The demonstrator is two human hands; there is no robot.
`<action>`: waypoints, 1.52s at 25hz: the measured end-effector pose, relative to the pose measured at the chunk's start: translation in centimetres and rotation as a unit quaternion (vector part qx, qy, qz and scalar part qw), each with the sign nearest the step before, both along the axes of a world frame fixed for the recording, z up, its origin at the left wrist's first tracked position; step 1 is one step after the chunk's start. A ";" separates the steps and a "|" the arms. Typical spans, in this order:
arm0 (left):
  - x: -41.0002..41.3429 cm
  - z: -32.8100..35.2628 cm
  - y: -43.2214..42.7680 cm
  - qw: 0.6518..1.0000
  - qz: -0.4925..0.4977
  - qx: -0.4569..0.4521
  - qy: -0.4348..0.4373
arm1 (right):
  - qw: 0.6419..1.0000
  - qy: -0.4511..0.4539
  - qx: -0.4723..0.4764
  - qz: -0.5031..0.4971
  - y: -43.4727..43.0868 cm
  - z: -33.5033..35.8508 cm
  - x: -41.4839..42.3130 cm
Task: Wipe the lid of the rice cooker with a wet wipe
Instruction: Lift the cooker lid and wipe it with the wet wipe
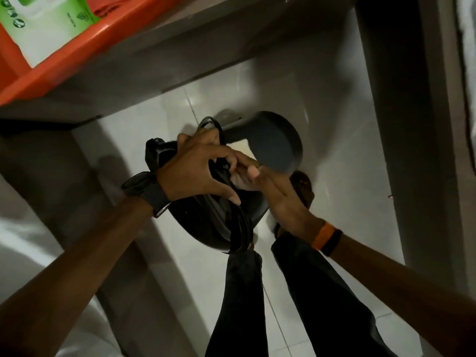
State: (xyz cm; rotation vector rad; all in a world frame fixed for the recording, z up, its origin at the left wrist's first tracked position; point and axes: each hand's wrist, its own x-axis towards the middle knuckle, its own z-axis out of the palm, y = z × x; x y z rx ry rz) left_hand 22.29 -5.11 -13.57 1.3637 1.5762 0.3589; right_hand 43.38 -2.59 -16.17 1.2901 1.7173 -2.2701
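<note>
Your left hand (195, 173) curls its fingers around one black lid (213, 222), held above the tiled floor; your right hand (268, 186) presses one white wipe (242, 181) against it.

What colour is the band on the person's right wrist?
Orange, next to a black one: the wristband on the right hand shows clearly in the head view.

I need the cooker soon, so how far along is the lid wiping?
Done: the lid is off and held over the floor, and a wipe is out of the green pack on the orange shelf. In hand: the left hand grips the lid while the right hand presses the wipe against it. Left: how much is already clean can't be judged; the picture is dim and blurred.
</note>
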 end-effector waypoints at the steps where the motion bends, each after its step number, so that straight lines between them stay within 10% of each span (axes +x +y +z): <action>1: 0.4 -0.2 0.0 1.000 0.011 -0.006 -0.005 | 0.999 -0.002 0.043 -0.011 -0.1 -0.3 1.0; 6: 0.1 -1.5 0.2 0.994 0.101 -0.008 -0.025 | 0.965 -0.233 0.082 -0.085 7.9 -5.9 2.1; 12: -0.9 -1.9 1.7 0.989 0.144 0.004 -0.031 | 0.961 0.093 0.217 0.145 1.5 -1.9 2.9; 17: 1.2 -2.1 1.6 0.962 0.172 0.156 0.140 | 0.976 -0.204 0.063 -0.048 10.8 -6.8 2.2; 20: 5.1 -2.5 2.5 0.940 0.107 0.282 0.160 | 0.981 -0.182 0.058 -0.046 11.0 -6.1 1.8; 25: 7.4 -1.8 4.7 0.936 0.107 0.277 0.190 | 0.994 0.060 0.088 -0.024 2.7 -1.2 3.1; 30: 7.5 -0.8 4.1 0.954 0.125 0.183 0.204 | 0.977 -0.147 0.021 -0.151 8.3 -6.4 5.4; 36: 6.8 -0.8 4.4 0.958 0.239 0.062 0.144 | 0.974 0.106 0.196 0.038 0.0 -3.0 6.4; 38: 6.8 -1.4 4.4 0.951 0.277 0.049 0.130 | 0.983 0.033 0.181 -0.004 1.7 -5.5 7.5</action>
